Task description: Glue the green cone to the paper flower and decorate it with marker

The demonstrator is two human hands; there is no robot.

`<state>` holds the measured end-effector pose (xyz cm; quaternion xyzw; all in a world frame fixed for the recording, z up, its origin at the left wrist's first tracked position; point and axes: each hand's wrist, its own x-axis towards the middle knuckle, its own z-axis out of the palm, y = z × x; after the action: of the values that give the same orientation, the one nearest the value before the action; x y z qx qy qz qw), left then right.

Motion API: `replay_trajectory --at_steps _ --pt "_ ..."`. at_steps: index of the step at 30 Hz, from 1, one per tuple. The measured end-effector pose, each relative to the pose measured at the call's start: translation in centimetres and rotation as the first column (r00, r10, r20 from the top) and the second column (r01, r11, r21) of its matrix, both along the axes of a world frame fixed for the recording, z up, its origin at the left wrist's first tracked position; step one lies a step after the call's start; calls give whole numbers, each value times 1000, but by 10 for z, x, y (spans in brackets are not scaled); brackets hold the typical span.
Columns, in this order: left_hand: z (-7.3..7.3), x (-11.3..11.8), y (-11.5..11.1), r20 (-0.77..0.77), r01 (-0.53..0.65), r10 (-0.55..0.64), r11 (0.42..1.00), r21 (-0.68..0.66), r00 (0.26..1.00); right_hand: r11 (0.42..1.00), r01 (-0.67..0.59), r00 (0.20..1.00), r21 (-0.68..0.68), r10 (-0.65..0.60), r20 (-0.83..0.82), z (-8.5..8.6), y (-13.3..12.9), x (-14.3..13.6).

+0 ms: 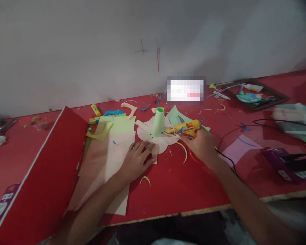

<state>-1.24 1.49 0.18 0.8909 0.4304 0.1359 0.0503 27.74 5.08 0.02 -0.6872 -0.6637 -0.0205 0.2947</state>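
Observation:
A pale green paper cone with a cut-off top (158,122) stands upright on a cream paper flower shape (144,132) with rounded petals. My right hand (202,141) is closed around a yellow glue gun (185,128), its nozzle pointing left at the cone's base. Whether the nozzle touches the paper, I cannot tell. My left hand (140,157) lies with fingers stretched over the flower's near left edge, pressing on it or resting there. Behind the glue gun lies a green paper sheet (173,115), with scissor-like blades partly visible on it.
Stacked paper sheets (119,139) lie left, beside a slanting red board (40,173). A dark frame (270,93) stands far right near a pink sheet (241,148) and a purple box (277,163). A black cord (229,159) trails from the glue gun. Paper scraps litter the red table (168,190).

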Motion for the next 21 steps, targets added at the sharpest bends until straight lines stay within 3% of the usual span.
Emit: replay_trajectory --at_steps 6,15,21 --pt "3 1 1 -37 1 0 1000 15 999 999 -39 999 28 40 -25 -1 -1 0" --pt "1 1 -1 -50 6 -4 999 44 999 994 -111 985 12 109 131 -1 -5 -3" --pt "2 3 -3 -96 5 3 996 89 995 999 -2 990 -33 7 141 2 -5 0"
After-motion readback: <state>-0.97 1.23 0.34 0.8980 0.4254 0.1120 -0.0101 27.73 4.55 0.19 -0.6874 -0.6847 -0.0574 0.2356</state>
